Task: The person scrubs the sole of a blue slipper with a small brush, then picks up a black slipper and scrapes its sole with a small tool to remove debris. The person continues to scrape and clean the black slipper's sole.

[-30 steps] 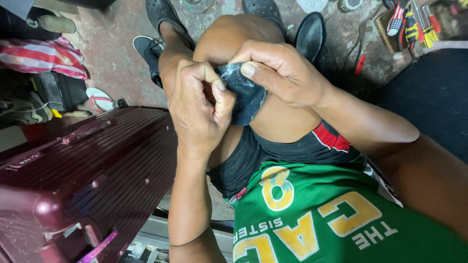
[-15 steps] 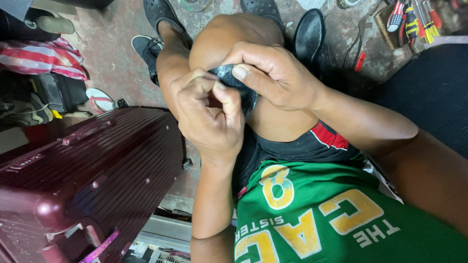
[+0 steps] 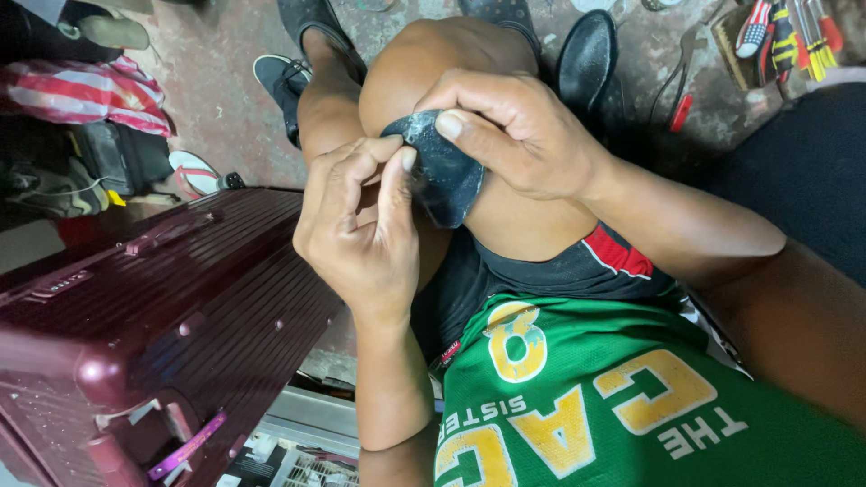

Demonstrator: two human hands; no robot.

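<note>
Reddish concrete floor (image 3: 225, 99) lies below, with a dark red ribbed suitcase (image 3: 153, 316) at the left. On the raised knee, the left hand (image 3: 361, 234) and right hand (image 3: 514, 135) both pinch a small dark rubber piece (image 3: 442, 171).

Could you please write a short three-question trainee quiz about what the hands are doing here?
1. True or false: both hands grip the dark rubber piece.
2. The piece rests on: A) the maroon suitcase B) the knee C) the floor.
3. Which hand's thumb lies on top of the piece?

Key: 1. True: the left hand pinches its edge and the right hand presses it. 2. B. 3. The right.
</note>
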